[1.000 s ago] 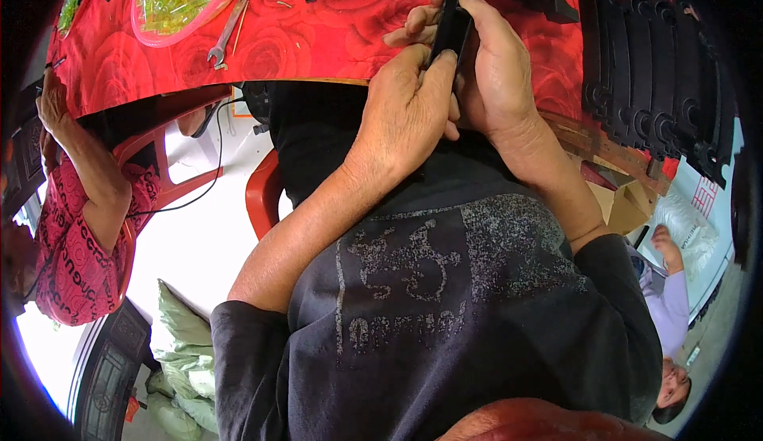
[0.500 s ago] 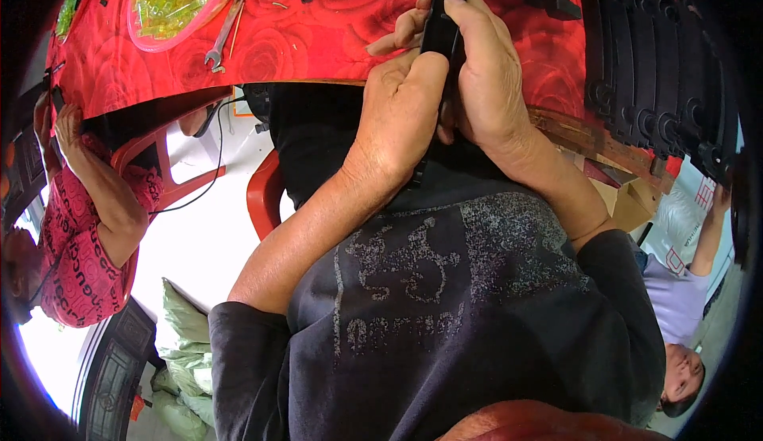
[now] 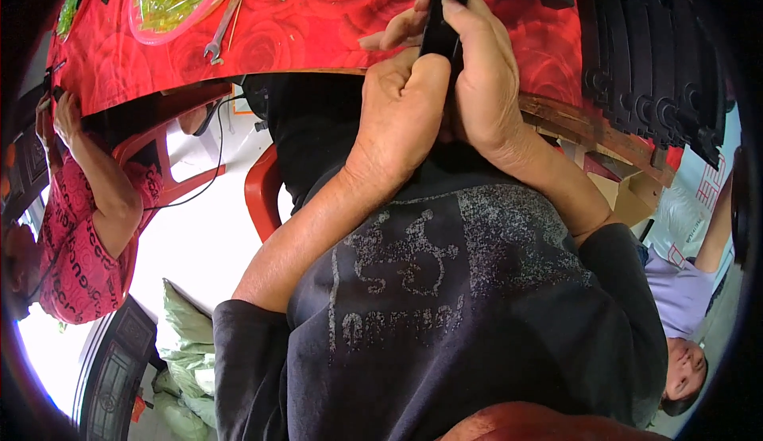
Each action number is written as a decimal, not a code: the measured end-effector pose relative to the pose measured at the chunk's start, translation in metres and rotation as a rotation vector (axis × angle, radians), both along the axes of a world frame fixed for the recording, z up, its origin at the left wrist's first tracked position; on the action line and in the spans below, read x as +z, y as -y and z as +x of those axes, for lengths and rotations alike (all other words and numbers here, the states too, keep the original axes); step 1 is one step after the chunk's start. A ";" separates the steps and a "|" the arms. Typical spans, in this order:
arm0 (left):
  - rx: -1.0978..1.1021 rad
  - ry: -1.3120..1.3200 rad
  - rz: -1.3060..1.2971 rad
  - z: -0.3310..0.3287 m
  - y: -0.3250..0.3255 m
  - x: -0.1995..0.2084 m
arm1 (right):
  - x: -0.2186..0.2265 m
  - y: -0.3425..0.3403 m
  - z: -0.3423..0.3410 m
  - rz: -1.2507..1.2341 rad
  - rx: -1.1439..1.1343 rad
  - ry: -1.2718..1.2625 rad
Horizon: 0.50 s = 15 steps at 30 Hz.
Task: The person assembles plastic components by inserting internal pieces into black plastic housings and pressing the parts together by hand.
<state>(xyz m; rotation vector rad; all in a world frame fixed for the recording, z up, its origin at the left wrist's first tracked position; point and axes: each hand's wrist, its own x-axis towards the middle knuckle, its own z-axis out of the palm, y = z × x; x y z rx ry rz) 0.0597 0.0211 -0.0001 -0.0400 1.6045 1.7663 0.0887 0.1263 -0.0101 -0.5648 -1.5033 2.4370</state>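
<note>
Both of my hands grip one long black plastic part, shaped like a narrow channel with raised edges. It stands nearly upright in the picture, over the near edge of the table. My left hand wraps its lower stretch, the thumb pressed on its face. Higher up, my right hand closes on its right side, with the thumb near the top end. Fingertips show behind the part on its left. Its lower end is hidden by my hands.
The red rose-patterned cloth covers the table. On it lie a pink-rimmed tray of yellow-green pieces, a wrench and several long black strips at the right. Co-workers sit left and right. A red chair stands below the table.
The black part's top end has come lower and tilted, showing its hollow end. My hands keep their grip almost in place. The view has shifted slightly.
</note>
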 end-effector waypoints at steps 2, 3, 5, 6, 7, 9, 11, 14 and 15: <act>-0.091 0.105 -0.028 -0.005 0.000 -0.002 | -0.001 -0.002 -0.003 0.015 0.015 0.042; -0.131 0.112 0.009 -0.009 0.003 -0.006 | -0.001 -0.004 -0.004 0.036 0.020 0.086; -0.101 0.030 0.050 -0.006 0.007 -0.012 | -0.004 -0.013 -0.005 -0.045 0.041 0.077; -0.075 -0.047 0.093 -0.005 0.007 -0.014 | -0.006 -0.018 -0.005 -0.125 0.056 0.072; -0.120 -0.090 0.005 -0.007 0.013 -0.009 | -0.009 -0.020 -0.004 -0.296 0.043 0.065; -0.157 -0.234 -0.069 -0.004 0.027 -0.011 | -0.016 -0.026 -0.003 -0.301 0.069 0.040; -0.180 -0.370 -0.147 0.000 0.035 -0.008 | -0.025 -0.033 -0.003 -0.277 0.110 -0.009; -0.174 -0.474 -0.231 0.003 0.039 0.005 | -0.020 -0.034 -0.006 -0.196 0.102 0.023; -0.170 -0.475 -0.231 0.002 0.040 0.004 | -0.020 -0.034 -0.007 -0.195 0.106 0.021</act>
